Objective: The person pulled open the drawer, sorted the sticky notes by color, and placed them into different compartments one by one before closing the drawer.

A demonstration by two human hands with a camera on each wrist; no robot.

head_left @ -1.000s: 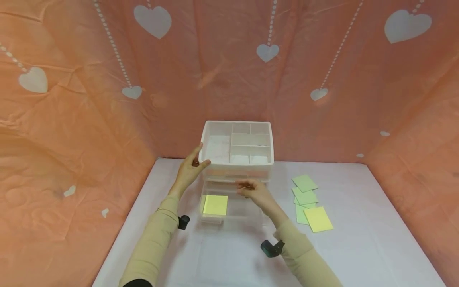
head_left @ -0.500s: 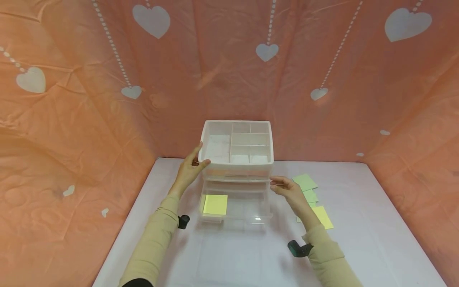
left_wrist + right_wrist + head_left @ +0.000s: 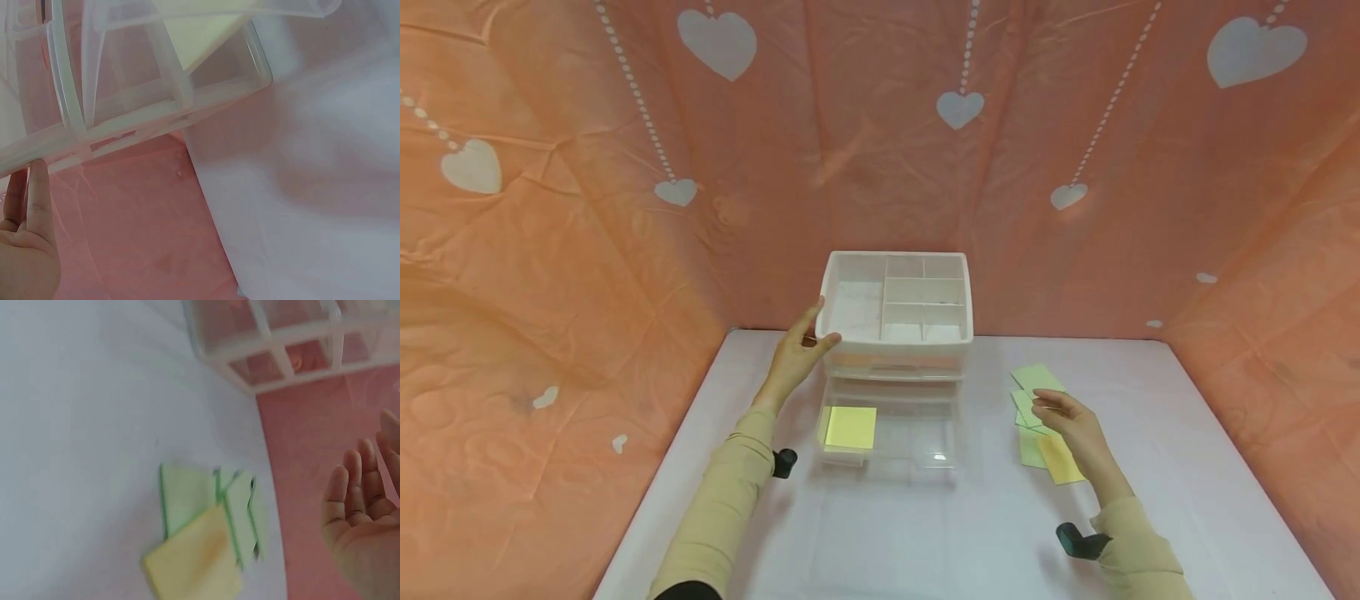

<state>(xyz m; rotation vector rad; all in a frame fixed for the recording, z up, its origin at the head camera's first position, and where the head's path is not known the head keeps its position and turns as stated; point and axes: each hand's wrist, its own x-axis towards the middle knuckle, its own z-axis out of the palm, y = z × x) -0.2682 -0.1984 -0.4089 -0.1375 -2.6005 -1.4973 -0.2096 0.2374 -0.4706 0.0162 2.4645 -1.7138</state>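
In the head view a white plastic drawer organizer (image 3: 922, 292) stands at the back of the table, with a divided tray on top. My left hand (image 3: 790, 360) grips its left front corner, thumb at the front and fingers along the side. Below, a clear drawer (image 3: 917, 433) is pulled out, with a yellow sticky note pad (image 3: 852, 428) at its left end. My right hand (image 3: 1078, 433), fingers loosely bent, holds nothing. It hovers over several green sticky note pads (image 3: 1036, 377) and a yellow sticky note pad (image 3: 1060, 462), partly covering them.
A white-covered table (image 3: 880, 550) lies under everything. Pink-orange cloth (image 3: 880, 167) printed with pale hearts hangs behind and at both sides. In the right wrist view, the organizer's side frame (image 3: 294, 350) is at the upper right.
My right hand has moved right, from above the pulled-out drawer to over the pads on the right. The left hand and the organizer have stayed in place.
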